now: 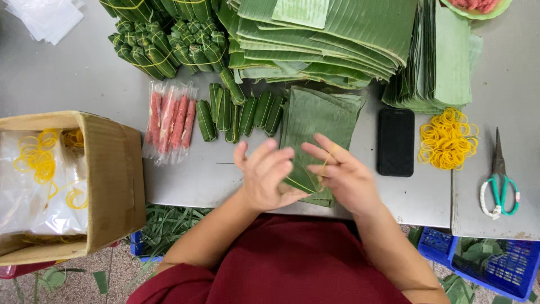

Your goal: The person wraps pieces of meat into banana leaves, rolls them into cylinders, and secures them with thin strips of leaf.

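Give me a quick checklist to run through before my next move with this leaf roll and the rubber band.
1. Leaf roll held by both hands: ok.
2. Left hand wraps the roll's end: ok.
3. Yellow rubber band looped on a right hand finger: ok.
4. Band already around the roll: cannot tell.
5. Spare band pile beside the phone: ok.
6. Cut leaf stack under the hands: ok.

Black phone [395,141] right of centre, rubber bands [448,138] beside it, scissors [498,180] far right, cardboard box [112,174] left, blue crate [495,270] near right.
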